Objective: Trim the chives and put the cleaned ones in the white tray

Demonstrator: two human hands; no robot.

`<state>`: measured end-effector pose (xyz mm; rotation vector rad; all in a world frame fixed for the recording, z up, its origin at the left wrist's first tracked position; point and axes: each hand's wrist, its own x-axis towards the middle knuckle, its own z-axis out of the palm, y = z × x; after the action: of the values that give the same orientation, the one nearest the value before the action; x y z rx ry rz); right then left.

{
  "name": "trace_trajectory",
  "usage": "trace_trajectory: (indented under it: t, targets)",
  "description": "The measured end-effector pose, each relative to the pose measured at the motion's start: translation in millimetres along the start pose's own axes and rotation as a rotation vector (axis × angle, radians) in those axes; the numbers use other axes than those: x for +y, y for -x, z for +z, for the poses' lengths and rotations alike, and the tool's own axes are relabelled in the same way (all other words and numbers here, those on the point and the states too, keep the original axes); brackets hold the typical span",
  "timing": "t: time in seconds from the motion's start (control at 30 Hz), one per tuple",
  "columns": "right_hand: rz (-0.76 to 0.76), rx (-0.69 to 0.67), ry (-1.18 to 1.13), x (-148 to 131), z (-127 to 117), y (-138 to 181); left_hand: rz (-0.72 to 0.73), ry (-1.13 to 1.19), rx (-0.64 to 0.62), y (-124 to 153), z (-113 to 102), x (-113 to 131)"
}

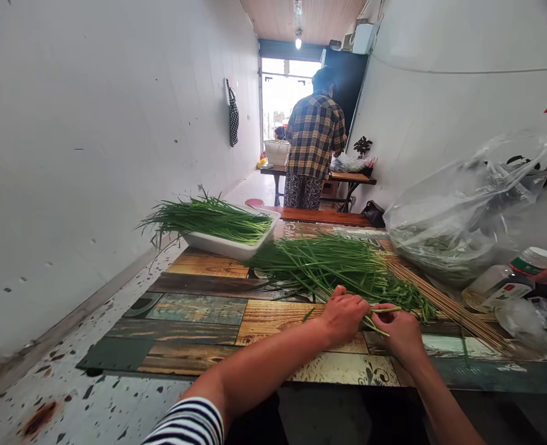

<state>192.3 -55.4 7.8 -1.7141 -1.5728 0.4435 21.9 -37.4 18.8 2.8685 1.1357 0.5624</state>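
Note:
My left hand is closed around a few green chive stalks, whose pale ends stick out towards the right. Close beside it, my right hand pinches the same stalks near their ends with thumb and fingers. Just beyond both hands lies a loose heap of garlic chives on the wood-patterned table. More chives fill a white tray at the table's far left, their leaf tips hanging over its edge. A bundle of thin bamboo skewers lies right of the heap.
At the right stand a large clear plastic bag with greens inside and a plastic jar with a white lid. A crumpled bag lies nearer. Farther back, a person in a checked shirt stands at another table.

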Motion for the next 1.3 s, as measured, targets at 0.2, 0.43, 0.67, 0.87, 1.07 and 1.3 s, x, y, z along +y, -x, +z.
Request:
trace_trajectory:
  t: [0.2,0.43,0.67,0.87,1.07,1.3]
  targets:
    - [0.012,0.163,0.128,42.0,-30.7,-19.7,-0.108,0.024,0.057,0.2,-12.1,-5.8]
    - [-0.043,0.178,0.401,6.8,-88.2,-30.1,-0.100,-0.009,0.069,1.2,-13.3,-10.5]
    - [-0.717,0.224,0.552,-38.4,-58.2,1.3,-0.009,-0.046,0.105,3.0,5.7,-14.6]
    - [-0.854,0.200,0.641,-24.4,-23.7,-2.6,0.000,-0.043,0.109,3.2,5.3,-15.2]
    - [-0.901,0.060,0.640,-11.6,-24.0,-10.8,0.021,-0.041,0.090,1.6,4.9,-14.9]
    - [-0.745,-0.087,0.427,-9.5,-29.5,-10.1,0.069,-0.082,0.107,2.4,5.1,-15.9]
